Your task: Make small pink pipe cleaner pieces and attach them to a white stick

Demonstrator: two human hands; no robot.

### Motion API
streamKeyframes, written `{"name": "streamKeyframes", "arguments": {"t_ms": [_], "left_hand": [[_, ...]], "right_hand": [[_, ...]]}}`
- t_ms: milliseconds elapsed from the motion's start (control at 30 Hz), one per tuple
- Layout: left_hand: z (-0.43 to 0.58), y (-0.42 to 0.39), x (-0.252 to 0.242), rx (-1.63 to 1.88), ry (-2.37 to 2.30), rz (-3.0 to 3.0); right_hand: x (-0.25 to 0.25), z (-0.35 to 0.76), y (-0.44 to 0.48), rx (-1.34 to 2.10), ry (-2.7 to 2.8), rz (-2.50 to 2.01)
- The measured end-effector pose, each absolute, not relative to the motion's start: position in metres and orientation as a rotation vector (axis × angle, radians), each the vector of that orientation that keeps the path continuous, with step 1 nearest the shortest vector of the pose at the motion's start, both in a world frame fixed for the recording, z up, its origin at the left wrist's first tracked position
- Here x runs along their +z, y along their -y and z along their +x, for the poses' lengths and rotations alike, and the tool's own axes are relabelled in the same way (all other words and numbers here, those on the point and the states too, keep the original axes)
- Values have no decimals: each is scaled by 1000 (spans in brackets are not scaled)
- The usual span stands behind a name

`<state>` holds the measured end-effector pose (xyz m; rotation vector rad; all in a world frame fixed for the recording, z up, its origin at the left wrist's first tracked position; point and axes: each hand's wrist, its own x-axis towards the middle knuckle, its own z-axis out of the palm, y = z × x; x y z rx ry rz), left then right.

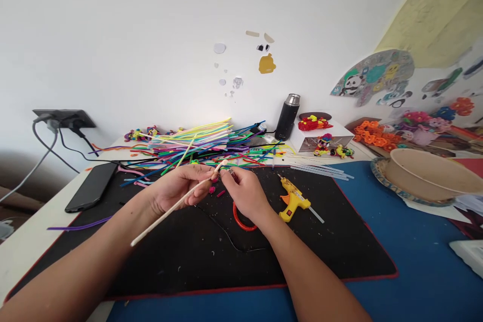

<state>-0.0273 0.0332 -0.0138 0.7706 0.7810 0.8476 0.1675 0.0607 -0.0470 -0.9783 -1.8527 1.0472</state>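
A cream pipe cleaner (pixel 169 211) slants from lower left up to a bent tip between my two hands. My left hand (pixel 190 183) pinches it near that upper end, thumb on top, and the long tail hangs down over my wrist. My right hand (pixel 243 188) is closed at the bent tip, fingertips against it and mostly hidden. Beneath my right hand a red loop (pixel 241 222) shows, perhaps a scissors handle; the rest of it is covered. Small magenta scraps (pixel 212 190) lie on the black mat (pixel 181 261) between my hands.
A yellow hot glue gun (pixel 293 198) lies right of my hands, with clear glue sticks (pixel 324 170) behind. A heap of coloured pipe cleaners (pixel 204 141), a black flask (pixel 288 118) and a white box (pixel 320 136) line the wall. A phone (pixel 91 187) lies left; a bowl (pixel 433 171) stands right.
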Motion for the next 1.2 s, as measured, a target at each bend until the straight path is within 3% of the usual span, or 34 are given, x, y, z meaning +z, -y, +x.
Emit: {"name": "streamKeyframes", "arguments": {"t_ms": [200,633,867,1200], "left_hand": [[-32,-35,-8,869,-989,994],[-43,-35,-11,995,-1562,2162],[-48,-42,-15,1094,-1537,2741],[-53,-43,-11,1153,-1402,2995]], "right_hand": [[-48,167,-59,1072,1868,-958],[-48,167,-59,1060,1846,-999],[-44,166,-56,1056,1833,-983],[-43,167,-56,1006,1882,-1017]]}}
